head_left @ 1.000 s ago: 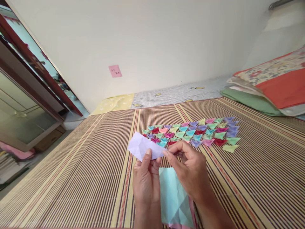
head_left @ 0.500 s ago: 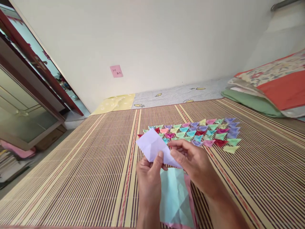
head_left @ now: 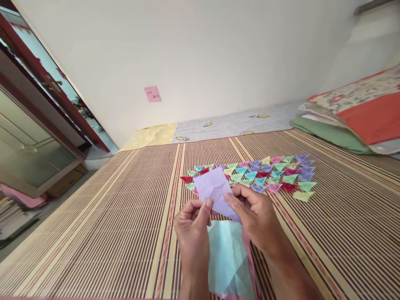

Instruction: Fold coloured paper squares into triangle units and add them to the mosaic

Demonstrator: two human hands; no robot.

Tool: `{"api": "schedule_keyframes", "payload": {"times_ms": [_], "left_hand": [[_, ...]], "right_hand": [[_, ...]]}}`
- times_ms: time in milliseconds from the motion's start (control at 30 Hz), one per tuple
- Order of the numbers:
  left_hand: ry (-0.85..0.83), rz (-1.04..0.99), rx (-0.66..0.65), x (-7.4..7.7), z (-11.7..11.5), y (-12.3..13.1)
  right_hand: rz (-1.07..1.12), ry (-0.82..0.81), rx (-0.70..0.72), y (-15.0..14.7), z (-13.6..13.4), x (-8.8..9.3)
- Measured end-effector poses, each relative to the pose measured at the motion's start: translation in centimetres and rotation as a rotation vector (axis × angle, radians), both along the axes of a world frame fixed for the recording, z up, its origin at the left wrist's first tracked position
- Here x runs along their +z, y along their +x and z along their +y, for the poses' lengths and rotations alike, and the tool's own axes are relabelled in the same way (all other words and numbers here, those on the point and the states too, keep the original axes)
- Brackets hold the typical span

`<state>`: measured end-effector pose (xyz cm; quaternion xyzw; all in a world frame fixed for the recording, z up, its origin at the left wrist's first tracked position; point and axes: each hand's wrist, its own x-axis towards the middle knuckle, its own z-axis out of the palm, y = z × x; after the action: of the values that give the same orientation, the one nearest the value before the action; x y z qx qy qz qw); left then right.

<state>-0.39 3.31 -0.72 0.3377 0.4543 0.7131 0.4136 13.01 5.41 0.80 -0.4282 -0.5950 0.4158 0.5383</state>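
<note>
Just below centre, left hand (head_left: 193,223) and right hand (head_left: 254,212) pinch one lilac sheet (head_left: 213,188)

The lilac sheet is creased and raised slightly below the middle of the frame, in front of rows of small folded papers (head_left: 263,174) and partly hiding those at the left end. The left hand's grip is clamped on its lower left edge, thumb on top. The right hand's grip is closed on its right edge, thumb laid on the face and the other fingers curled, partly out of sight.

At the bottom centre, between the two forearms, a creased turquoise sheet (head_left: 229,254) lies over pink paper (head_left: 246,238) that shows along its right and lower edges. Both rest on a striped mat (head_left: 109,233), as do the folded papers, which spread right of centre in green, red, violet, yellow, pink and blue.

Across the upper frame stands a pale wall (head_left: 225,50) with a pink note (head_left: 152,94) left of centre. At the right edge, red and floral fabric (head_left: 368,114) is piled above green cloth (head_left: 331,135).
</note>
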Motion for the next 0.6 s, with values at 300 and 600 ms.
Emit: {"api": "schedule_keyframes", "payload": {"times_ms": [300, 600], "left_hand": [[-0.103, -0.263, -0.244, 1.5, -0.1, 0.8], [-0.104, -0.215, -0.280, 1.2, -0.1, -0.6]], "right_hand": [[-0.043, 0.120, -0.065, -0.6, 0.0, -0.1], [0.122, -0.028, 0.164, -0.1, 0.2, 0.2]]}}
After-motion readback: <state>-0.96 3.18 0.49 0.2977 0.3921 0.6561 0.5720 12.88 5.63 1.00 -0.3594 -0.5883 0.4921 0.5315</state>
